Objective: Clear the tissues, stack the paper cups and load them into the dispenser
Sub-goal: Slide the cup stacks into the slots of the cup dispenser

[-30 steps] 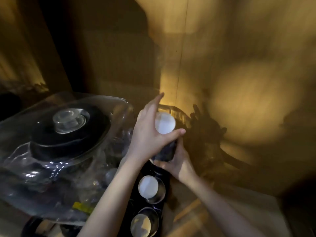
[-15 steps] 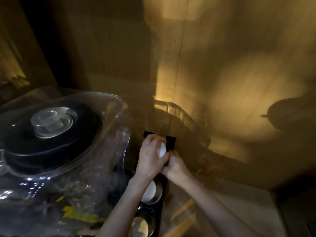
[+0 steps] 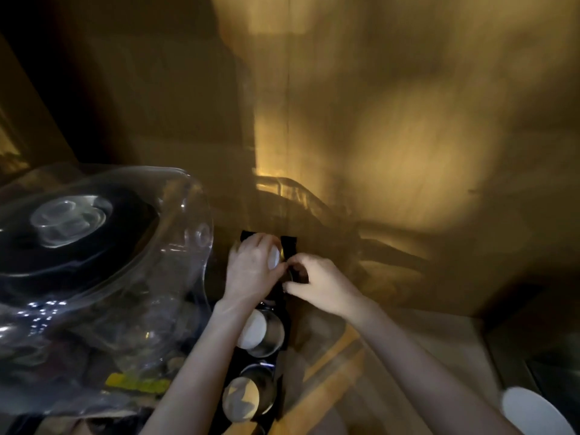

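Observation:
A black cup dispenser runs from the wall toward me, with round metal-rimmed tubes. My left hand is closed over a stack of white paper cups, pressing it down into the farthest tube. My right hand grips the dispenser's right edge beside that tube, fingers curled. The middle tube holds white cups. The nearest tube shows a cup base partly in shadow. No tissues are in view.
A large clear plastic bag with a black disc and a transparent knob lies on the left, touching the dispenser. A dim wooden wall rises behind. A white round object sits at the bottom right on the wooden counter.
The cup stack, held high a second ago, has gone down into the farthest tube. Both hands have dropped with it, and my right hand now holds the dispenser's edge.

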